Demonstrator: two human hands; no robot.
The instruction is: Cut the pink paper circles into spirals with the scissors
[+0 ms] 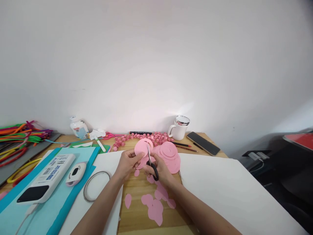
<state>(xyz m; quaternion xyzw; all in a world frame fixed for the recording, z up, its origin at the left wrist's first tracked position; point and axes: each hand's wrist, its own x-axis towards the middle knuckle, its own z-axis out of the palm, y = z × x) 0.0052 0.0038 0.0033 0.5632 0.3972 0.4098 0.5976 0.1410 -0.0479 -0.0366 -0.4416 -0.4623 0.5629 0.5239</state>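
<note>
My left hand pinches a pink paper disc and holds it up over the wooden desk. My right hand grips black-handled scissors, whose blades cut into the disc from below. A stack of pink discs with spiral cuts lies just right of the hands. Pink paper scraps lie on the desk below the hands. Small rolled pink paper roses are spread in a row behind the disc.
White boards lie right and left of the hands. Blue paper sheets carry a white power bank, a small white device and a wire ring. Pipe cleaners, glue bottle, mug, phone, pencils stand behind.
</note>
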